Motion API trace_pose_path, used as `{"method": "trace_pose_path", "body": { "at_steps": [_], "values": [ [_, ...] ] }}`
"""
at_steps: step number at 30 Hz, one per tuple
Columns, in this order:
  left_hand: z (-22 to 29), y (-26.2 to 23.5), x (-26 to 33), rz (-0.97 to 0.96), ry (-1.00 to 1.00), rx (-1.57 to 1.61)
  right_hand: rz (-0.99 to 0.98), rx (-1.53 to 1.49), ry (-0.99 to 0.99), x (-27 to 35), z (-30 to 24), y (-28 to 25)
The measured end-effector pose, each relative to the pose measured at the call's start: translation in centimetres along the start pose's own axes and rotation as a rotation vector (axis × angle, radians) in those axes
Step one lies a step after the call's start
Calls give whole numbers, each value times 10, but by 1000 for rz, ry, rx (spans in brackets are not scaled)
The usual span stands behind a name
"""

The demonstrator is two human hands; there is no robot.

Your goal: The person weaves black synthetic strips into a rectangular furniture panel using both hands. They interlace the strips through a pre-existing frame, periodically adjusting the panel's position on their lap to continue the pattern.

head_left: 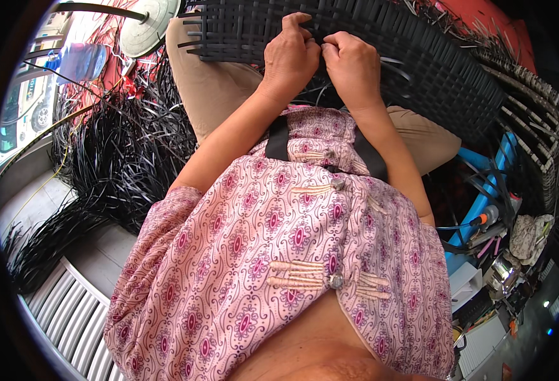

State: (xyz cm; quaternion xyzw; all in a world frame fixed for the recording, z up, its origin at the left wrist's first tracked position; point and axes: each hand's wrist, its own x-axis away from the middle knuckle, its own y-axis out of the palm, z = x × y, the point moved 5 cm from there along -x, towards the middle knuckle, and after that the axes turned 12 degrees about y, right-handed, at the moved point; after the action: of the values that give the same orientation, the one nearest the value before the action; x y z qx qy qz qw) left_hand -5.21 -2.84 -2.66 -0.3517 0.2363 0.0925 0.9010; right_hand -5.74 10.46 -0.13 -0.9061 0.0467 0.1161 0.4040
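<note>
A dark woven panel [241,28] of flat black plastic strips lies across my lap, its loose strip ends sticking out at the left. My left hand [290,60] rests over its near edge with fingers bent and closed on the weave. Close beside it, my right hand [354,66] is curled in a pinch at a black strip, thumb and forefinger together. The fingertips of both hands partly hide the strip and the edge they work at. Below my right hand the weave curves down toward the right.
A large heap of loose black strips [121,140] fills the left side. A blue-tinted clear water container [83,61] and a round grey disc [145,32] stand beyond it. White slats [70,317] lie at lower left. Blue bars [501,165], tools and a woven basket frame crowd the right.
</note>
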Motion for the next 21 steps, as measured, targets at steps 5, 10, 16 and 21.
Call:
{"method": "trace_pose_path", "body": {
  "at_steps": [5, 10, 16, 21],
  "values": [
    [3, -3, 1, -2, 7, 2, -16, 167, -12, -2, -7, 7],
    [6, -8, 4, -92, -59, -14, -23, 171, -47, -7, -5, 14],
    [-4, -11, 2, -114, -122, 123, -14, 166, -38, -6, -7, 15],
    [-9, -14, -3, -134, -201, 173, -5, 111, -46, -4, -7, 13]
  ]
}}
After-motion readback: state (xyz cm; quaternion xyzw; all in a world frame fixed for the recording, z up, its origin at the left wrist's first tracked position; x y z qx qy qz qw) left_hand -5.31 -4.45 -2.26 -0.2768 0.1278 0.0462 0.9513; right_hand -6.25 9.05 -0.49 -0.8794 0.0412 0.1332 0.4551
